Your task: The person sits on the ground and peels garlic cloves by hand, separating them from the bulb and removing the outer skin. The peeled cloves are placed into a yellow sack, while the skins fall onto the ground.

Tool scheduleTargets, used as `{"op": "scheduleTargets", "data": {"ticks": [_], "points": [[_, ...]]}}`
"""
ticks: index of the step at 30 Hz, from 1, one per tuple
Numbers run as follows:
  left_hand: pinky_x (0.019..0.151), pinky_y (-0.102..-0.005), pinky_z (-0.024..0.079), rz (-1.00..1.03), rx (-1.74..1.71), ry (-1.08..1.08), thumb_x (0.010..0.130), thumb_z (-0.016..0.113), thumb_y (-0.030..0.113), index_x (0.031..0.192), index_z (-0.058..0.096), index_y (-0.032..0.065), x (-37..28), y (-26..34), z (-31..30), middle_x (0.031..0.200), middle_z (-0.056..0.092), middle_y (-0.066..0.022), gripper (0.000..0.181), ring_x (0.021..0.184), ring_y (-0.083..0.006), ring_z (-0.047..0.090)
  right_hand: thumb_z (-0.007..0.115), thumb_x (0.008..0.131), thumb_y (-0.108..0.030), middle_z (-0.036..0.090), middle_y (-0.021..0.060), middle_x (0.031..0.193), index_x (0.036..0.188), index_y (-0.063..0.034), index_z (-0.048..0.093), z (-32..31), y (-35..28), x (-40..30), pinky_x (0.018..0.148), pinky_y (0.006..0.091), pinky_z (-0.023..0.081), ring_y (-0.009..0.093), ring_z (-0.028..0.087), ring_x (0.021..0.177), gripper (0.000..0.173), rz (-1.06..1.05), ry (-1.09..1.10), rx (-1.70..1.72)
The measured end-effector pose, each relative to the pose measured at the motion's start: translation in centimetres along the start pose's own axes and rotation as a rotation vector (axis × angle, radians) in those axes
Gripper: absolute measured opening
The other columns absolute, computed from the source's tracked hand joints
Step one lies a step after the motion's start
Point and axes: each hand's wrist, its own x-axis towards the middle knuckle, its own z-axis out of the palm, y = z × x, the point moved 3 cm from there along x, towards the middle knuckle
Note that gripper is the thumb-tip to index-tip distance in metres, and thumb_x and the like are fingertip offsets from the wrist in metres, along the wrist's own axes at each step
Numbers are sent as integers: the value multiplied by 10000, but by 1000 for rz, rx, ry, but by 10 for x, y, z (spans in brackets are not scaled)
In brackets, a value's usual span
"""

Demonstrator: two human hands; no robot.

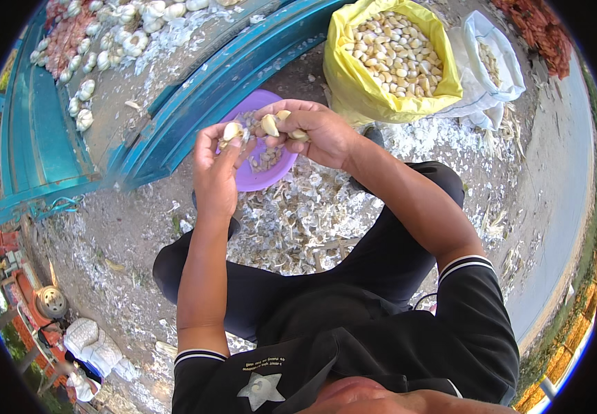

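Observation:
Both of my hands are raised over a purple plastic basin (pixel 262 178) that holds small cloves. My left hand (pixel 218 160) grips a partly broken garlic bulb (pixel 232 132) between thumb and fingers, with papery skin hanging from it. Close beside it, my right hand (pixel 314 129) holds several separated garlic cloves (pixel 270 125) in its fingers and palm. Beyond the right hand stands an open yellow sack (pixel 337 67) filled with cloves (pixel 397 52). Whole garlic bulbs (pixel 135 44) lie on the blue metal truck bed at the upper left.
The blue metal side panel (pixel 200 85) edges the truck bed beyond the basin. A white sack (pixel 510 85) of cloves stands at the upper right, near red mesh bags (pixel 542 36). Garlic skins (pixel 303 217) litter the ground between my legs. A red vehicle (pixel 29 300) is at the lower left.

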Motion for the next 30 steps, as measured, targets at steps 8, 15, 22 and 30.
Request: {"op": "scheduleTargets", "data": {"ticks": [8, 15, 22, 30], "points": [[1036, -384, 707, 34, 173, -25, 1178, 713, 110, 1403, 680, -45, 0, 2, 14, 1308, 749, -119, 275, 1163, -168, 759, 581, 1119, 20, 724, 152, 1183, 1412, 63, 618, -36, -34, -15, 597, 183, 536, 131, 714, 907, 299, -152, -61, 401], [938, -340, 699, 43, 234, -180, 1151, 785, 156, 1422, 735, -60, 1, 0, 30, 1251, 826, -123, 350, 1059, -171, 804, 555, 1194, -33, 660, 97, 1153, 1356, 51, 608, -97, -52, -41, 610, 158, 514, 96, 631, 882, 190, -314, 440, 296], [912, -319, 693, -5, 319, -219, 1142, 799, 161, 1359, 774, -42, -6, 3, 36, 1129, 819, -73, 297, 971, -102, 769, 795, 1099, -133, 783, 94, 1051, 1350, -54, 835, -11, -31, -42, 760, 363, 614, 217, 758, 862, 266, -684, 58, -1226], [922, -306, 680, -115, 376, -245, 1147, 768, 122, 1299, 777, -35, -9, 1, 24, 1098, 794, -43, 219, 968, -78, 737, 851, 968, 2, 817, 161, 1144, 1300, -51, 851, 5, -12, -38, 834, 427, 673, 350, 823, 966, 335, -855, 27, -1394]]}}
